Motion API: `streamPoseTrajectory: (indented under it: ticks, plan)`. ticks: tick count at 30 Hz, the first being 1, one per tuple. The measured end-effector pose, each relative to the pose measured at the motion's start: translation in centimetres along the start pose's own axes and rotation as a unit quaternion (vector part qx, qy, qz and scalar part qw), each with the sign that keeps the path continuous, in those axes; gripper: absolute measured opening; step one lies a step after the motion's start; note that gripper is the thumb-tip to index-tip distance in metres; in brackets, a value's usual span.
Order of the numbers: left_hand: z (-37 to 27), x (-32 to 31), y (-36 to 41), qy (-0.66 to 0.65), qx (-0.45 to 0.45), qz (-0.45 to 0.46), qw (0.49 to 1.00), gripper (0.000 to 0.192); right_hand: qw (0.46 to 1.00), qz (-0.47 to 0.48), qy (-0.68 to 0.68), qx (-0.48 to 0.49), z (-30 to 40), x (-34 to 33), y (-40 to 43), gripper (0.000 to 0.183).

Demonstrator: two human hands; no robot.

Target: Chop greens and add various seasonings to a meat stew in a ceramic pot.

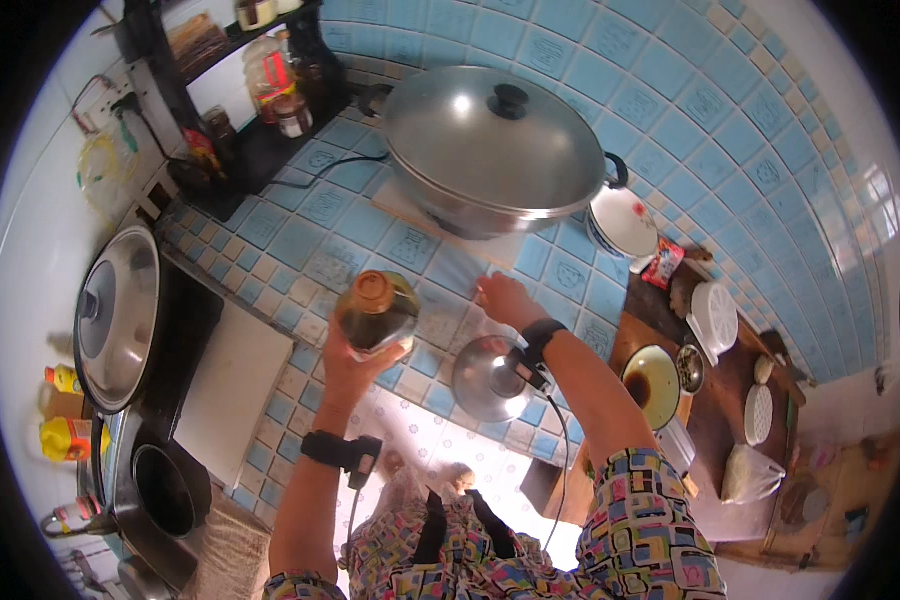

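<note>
My left hand (358,352) is wrapped around a bottle (379,319) with an orange-brown cap, held upright above the front of the blue-tiled counter. The contents look dark, and the cap appears to be on. My right hand (511,301) hovers over the tiles with its fingers curled. A faint blur lies by its fingertips, so whether it holds anything is not clear. Below the right wrist, near the counter's front edge, rests a round stainless steel bowl (476,382), partly covered by the wrist strap. Behind both hands stands a large steel wok (487,150) under a domed lid with a black knob.
A floral white bowl (624,221) adjoins the wok's right side. Rightward, a wooden table (742,397) bears a bowl with dark liquid (652,386) and a plastic bag (751,474). At left are another lidded pan (120,319), a dark pot (166,487) and a jar shelf (247,150).
</note>
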State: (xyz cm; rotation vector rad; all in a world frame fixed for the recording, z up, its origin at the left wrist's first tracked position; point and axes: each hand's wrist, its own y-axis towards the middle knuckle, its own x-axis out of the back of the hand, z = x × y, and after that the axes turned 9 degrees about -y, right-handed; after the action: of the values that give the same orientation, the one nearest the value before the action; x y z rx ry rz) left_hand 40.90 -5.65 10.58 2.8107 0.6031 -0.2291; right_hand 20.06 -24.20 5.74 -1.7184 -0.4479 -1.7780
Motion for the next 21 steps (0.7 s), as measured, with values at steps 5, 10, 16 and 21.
streamPoseTrajectory:
  ticks: [5,10,16,21]
  plan:
    - [0.6,-0.5,0.3,-0.046,-0.013,-0.001,0.999,0.069,0.996,-0.054,0.029,0.065,0.7,2.8,0.1,0.017]
    - [-0.8,-0.6,0.0,-0.139,0.053,0.012,0.989,0.066,0.922,-0.117,0.33,0.163,9.9,17.1,-4.9,0.026]
    - [0.5,0.6,-0.2,-0.055,-0.014,0.018,0.998,0.067,0.924,-0.136,0.163,0.319,15.6,23.2,-6.5,0.024]
    - [-0.2,0.1,-0.3,-0.061,-0.046,0.01,0.997,0.065,0.931,-0.111,0.09,0.335,16.5,23.2,-5.9,0.016]
